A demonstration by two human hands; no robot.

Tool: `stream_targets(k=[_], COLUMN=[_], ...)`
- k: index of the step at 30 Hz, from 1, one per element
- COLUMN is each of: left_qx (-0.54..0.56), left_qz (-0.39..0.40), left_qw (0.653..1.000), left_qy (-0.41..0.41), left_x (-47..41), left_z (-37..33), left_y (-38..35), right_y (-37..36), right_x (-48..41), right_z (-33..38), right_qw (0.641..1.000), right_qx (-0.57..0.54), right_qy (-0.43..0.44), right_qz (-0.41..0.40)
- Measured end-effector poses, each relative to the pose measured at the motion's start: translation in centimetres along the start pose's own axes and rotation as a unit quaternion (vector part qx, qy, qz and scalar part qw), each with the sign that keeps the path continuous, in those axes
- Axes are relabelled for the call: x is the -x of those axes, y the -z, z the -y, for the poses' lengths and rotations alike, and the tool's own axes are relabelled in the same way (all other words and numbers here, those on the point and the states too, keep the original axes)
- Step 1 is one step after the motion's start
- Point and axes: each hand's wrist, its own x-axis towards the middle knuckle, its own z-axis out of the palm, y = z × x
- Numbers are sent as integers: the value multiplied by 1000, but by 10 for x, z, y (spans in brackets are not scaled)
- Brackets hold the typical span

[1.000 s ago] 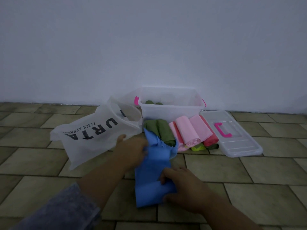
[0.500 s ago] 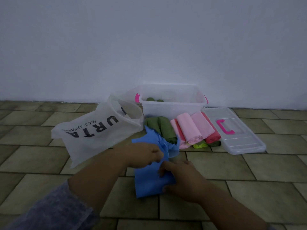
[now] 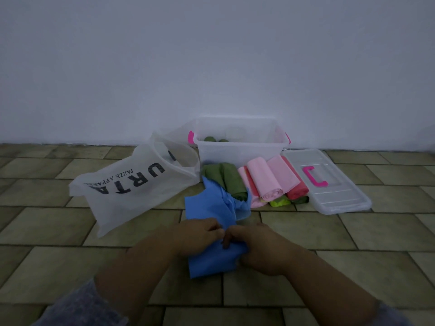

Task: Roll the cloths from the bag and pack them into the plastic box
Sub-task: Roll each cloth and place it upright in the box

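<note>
A blue cloth (image 3: 211,208) lies on the tiled floor in front of me, its far end crumpled. My left hand (image 3: 196,235) and my right hand (image 3: 253,247) meet over its middle, fingers curled into the fabric. Beyond it lie rolled cloths: green (image 3: 227,178), pink (image 3: 264,177), red (image 3: 297,191) and a yellow-green one (image 3: 279,203). The clear plastic box (image 3: 240,150) stands open by the wall with green rolls (image 3: 210,139) inside. The white bag (image 3: 131,184) lies on its side to the left.
The box's clear lid (image 3: 334,187) with a pink handle lies on the floor to the right of the rolls. A white wall (image 3: 211,67) rises just behind the box. Tiled floor (image 3: 353,231) spreads on both sides.
My left hand came back from the cloth's far end near the bag to its middle. It now sits beside my right hand, both gripping the blue cloth.
</note>
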Motion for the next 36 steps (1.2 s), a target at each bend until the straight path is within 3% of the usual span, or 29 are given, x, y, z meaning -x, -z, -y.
stream_targets(k=[5, 13, 18, 23, 29, 33, 36], left_qx=[-65, 10, -111, -144, -39, -124, -98], left_qz=[-20, -23, -175, -157, -109, -159, -171], left_qw=[997, 1000, 978, 977, 993, 979, 980], left_qy=[-40, 14, -31, -22, 32, 7, -26], left_x=[13, 20, 32, 38, 25, 21, 22], left_z=[11, 12, 2, 0, 11, 17, 19], left_y=[-9, -15, -20, -31, -19, -17, -23], right_y=[2, -14, -13, -11, -24, -26, -26], right_x=[-5, 1, -3, -9, -2, -4, -7], right_z=[-2, -8, -8, -4, -6, -11, -12], right_qw=[999, 997, 998, 995, 988, 989, 988], right_qx=[-41, -59, -23, 22, -78, -17, 41], right_qy=[-20, -20, -35, -48, -31, -38, -62], right_qz=[27, -52, -57, -85, -128, -141, -136])
